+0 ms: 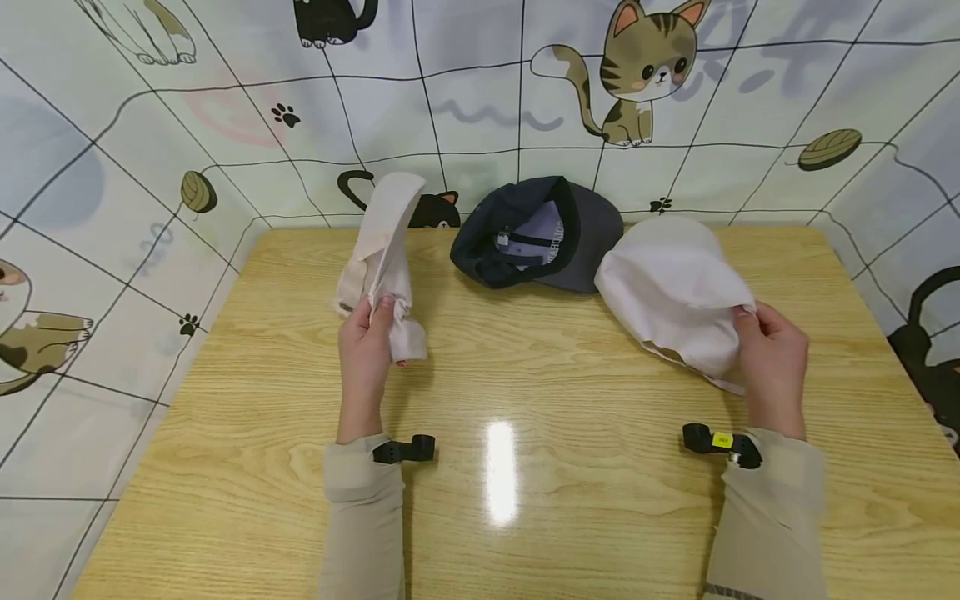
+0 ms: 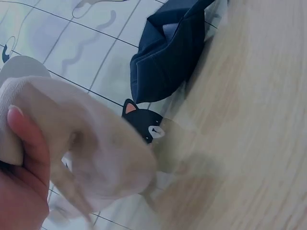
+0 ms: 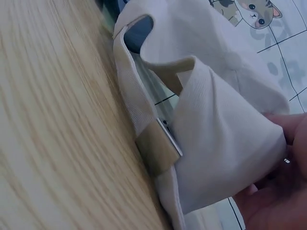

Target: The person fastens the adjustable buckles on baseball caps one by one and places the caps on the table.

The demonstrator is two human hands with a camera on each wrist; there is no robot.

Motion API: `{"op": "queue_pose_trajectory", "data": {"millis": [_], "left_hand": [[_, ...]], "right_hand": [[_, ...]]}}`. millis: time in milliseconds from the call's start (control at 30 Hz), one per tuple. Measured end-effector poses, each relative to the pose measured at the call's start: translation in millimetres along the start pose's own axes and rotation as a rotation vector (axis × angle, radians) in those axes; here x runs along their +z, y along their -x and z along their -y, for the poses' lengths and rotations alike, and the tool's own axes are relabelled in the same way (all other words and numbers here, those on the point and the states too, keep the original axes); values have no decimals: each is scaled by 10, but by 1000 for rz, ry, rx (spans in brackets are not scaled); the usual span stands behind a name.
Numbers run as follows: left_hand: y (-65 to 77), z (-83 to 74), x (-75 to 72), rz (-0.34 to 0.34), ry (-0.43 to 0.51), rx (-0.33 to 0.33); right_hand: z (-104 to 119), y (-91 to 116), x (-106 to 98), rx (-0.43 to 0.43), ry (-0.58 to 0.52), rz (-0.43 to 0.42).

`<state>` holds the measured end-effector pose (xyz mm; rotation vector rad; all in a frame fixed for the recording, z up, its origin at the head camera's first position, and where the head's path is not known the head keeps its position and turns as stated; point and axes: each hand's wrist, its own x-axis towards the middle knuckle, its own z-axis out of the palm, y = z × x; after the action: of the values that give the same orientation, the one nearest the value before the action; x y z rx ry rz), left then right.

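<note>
My left hand (image 1: 363,362) pinches a cream cap (image 1: 382,233) by its edge, thumb on the near side. That cap stands narrow, side-on, with its brim pointing up and back; in the left wrist view its crown (image 2: 115,148) is blurred. Over on the right, my right hand (image 1: 777,362) grips the crown fabric of a white cap (image 1: 667,271) between thumb and fingers. The right wrist view shows this cap's rear opening, its strap (image 3: 132,86) and a metal buckle (image 3: 158,148) close to the tabletop. Between them a navy cap (image 1: 596,237) lies with its inside facing me.
All this is on a light wooden table (image 1: 570,375), with a bright light reflection in its middle. A wall covering (image 1: 480,75) printed with cats and grid lines rises behind the back edge and along the sides. Each wrist wears a black camera band (image 1: 405,450).
</note>
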<state>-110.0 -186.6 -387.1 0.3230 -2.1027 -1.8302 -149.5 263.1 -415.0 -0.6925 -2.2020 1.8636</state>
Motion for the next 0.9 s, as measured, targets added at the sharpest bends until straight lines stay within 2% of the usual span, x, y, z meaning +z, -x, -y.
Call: {"op": "queue_pose_trajectory", "data": {"millis": [133,200,367,467,567,667,733,800,900], "left_hand": [[14,-41,9,58,-27,3],[24,-76,18,91,-53,3],[122,-292,50,127,-85,17],[186,-421,51,159,-69,35],[198,-422,50,237,-10,78],[215,-409,92,319,104,143],[247,-426,151,365,244,180],[281,-440,222,417,415,197],[329,-451,340,498,685,173]], "right_hand": [[100,62,20,-3,-70,42],[188,111,44,-52,-59,21],[461,307,260,-267,-65,-115],[587,451,480,-401,-86,-95],[568,521,694,-519,-40,-19],[470,556,860,-571,13,90],[430,610,952,-541,32,196],[407,661,1033,-492,-27,338],[400,732,1133,-391,-224,574]]}}
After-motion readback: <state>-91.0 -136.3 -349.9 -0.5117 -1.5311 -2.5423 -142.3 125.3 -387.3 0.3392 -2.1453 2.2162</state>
